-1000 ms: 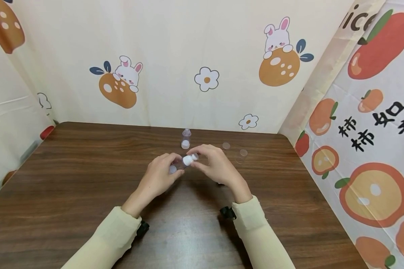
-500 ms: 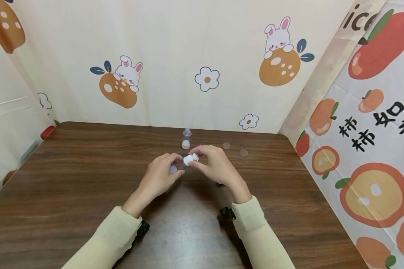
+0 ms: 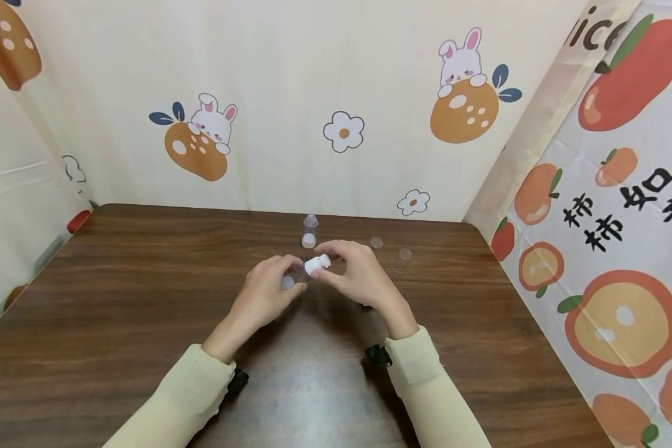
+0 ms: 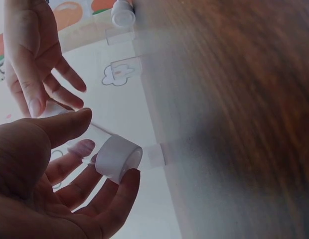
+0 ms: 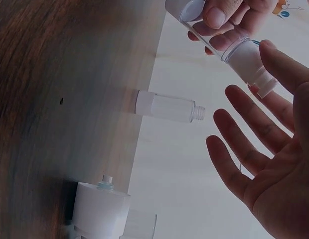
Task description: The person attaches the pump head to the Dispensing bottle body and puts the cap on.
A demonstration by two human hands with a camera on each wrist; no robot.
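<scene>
My left hand [image 3: 266, 286] grips a clear bottle [image 5: 207, 27] by its body, with the white base toward the left. The bottle lies tilted in the air above the table. At its other end is a white pump top [image 3: 315, 265], with its nozzle pointing away from the bottle. The thumb and index finger of my right hand [image 3: 358, 270] pinch this top from both sides. In the right wrist view, the other right fingers are spread and touch nothing.
A second clear bottle [image 3: 309, 231] with a white base and bare threaded neck stands behind the hands. Two clear caps [image 3: 376, 242] are at the back right. A loose white pump top [image 5: 102, 209] stands on the brown table [image 3: 145, 298]. Printed curtains hang behind and beside it.
The white pump top has turned a little between the right fingers, its nozzle showing differently. Both hands stay in nearly the same place.
</scene>
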